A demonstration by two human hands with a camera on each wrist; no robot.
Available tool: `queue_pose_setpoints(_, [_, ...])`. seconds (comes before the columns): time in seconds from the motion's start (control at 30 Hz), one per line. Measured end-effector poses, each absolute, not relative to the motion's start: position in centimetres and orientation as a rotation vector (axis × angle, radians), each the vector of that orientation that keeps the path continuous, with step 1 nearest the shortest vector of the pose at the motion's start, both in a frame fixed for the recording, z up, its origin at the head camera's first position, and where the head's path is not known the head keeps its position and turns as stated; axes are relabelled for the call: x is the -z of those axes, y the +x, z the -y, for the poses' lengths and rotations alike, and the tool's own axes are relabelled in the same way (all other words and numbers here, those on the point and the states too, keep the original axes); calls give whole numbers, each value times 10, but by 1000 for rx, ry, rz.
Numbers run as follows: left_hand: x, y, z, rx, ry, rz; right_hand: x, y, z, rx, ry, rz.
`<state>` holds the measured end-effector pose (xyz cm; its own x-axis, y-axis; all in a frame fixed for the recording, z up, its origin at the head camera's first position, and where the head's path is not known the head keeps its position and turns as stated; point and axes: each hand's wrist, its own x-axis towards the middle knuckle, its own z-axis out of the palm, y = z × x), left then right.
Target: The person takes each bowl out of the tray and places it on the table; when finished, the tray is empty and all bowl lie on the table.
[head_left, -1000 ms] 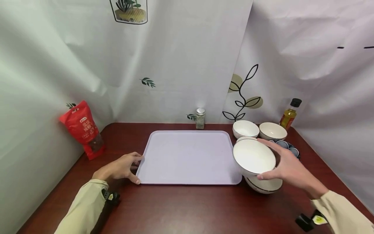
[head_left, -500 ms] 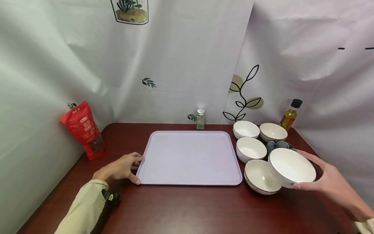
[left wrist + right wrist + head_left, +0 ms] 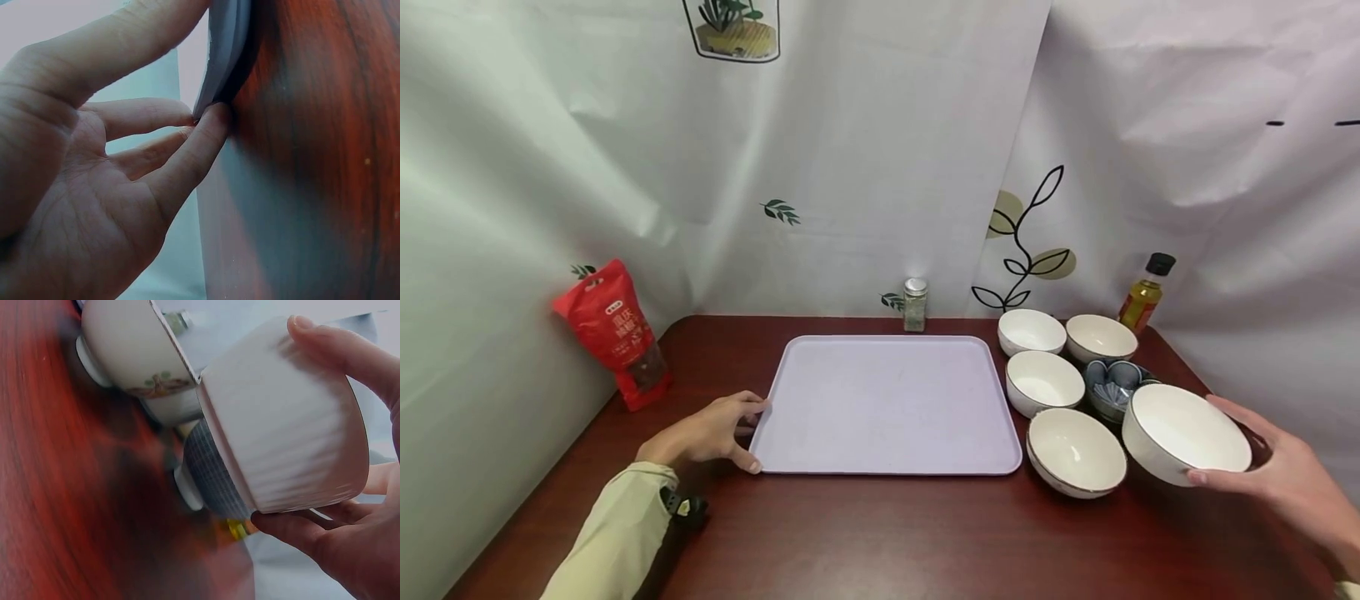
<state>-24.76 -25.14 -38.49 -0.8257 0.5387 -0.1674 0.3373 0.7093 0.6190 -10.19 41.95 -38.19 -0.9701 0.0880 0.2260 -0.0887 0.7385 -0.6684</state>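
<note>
At the right, my right hand (image 3: 1285, 475) grips a white bowl (image 3: 1183, 433) by its side, thumb at the near wall and fingers round the far side. In the right wrist view this bowl (image 3: 287, 425) is held off the table. Beside it stands a cream bowl (image 3: 1077, 452), with a dark blue bowl (image 3: 1107, 402) holding small blue-grey pieces partly hidden behind it. My left hand (image 3: 715, 433) touches the left edge of a pale lilac tray (image 3: 887, 408). Its fingers and thumb are spread along the rim; the left wrist view shows fingertips against the tray's edge (image 3: 228, 50).
Behind these stand a white bowl (image 3: 1043, 383), another white bowl (image 3: 1032, 332) and a cream bowl (image 3: 1101, 337). An oil bottle (image 3: 1144, 292) is at the back right, a spice jar (image 3: 915, 305) behind the tray, a red pouch (image 3: 617, 333) at the left. White cloth (image 3: 865, 150) surrounds the table.
My right hand has carried the white bowl rightward from beside the tray, past the cream bowl and the dark blue bowl, uncovering them. The left hand and the tray have stayed put.
</note>
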Motion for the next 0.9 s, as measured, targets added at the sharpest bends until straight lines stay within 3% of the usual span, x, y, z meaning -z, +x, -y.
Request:
queue_pose_setpoints(0.5, [382, -246, 252, -837, 691, -2587, 411, -104, -430, -971, -68, 2817])
queue_pose_setpoints(0.9, [384, -247, 251, -850, 674, -2574, 413, -111, -431, -916, -185, 2986])
